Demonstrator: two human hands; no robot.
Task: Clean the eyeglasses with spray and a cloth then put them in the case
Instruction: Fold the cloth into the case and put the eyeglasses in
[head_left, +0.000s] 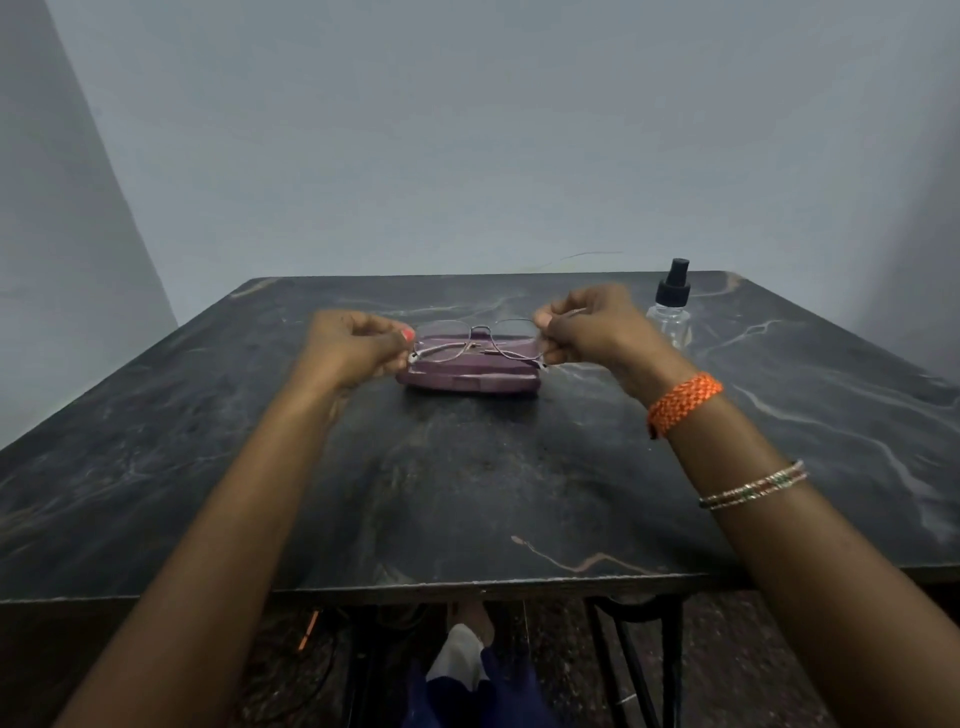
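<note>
Thin metal-framed eyeglasses (480, 340) hang in the air just above a purple case (470, 376) that lies on the dark marble table (467, 493). My left hand (353, 345) pinches the frame's left end and my right hand (587, 325) pinches its right end. One temple arm looks folded across behind the lenses. Whether the case is open or closed is hard to tell. A clear spray bottle (671, 306) with a black nozzle stands upright just right of my right hand. No cloth is visible.
The table's back edge meets a grey wall. The near edge runs across the lower frame, with black metal legs (644, 665) and cables on the floor beneath. My lap (467, 675) shows below the table edge.
</note>
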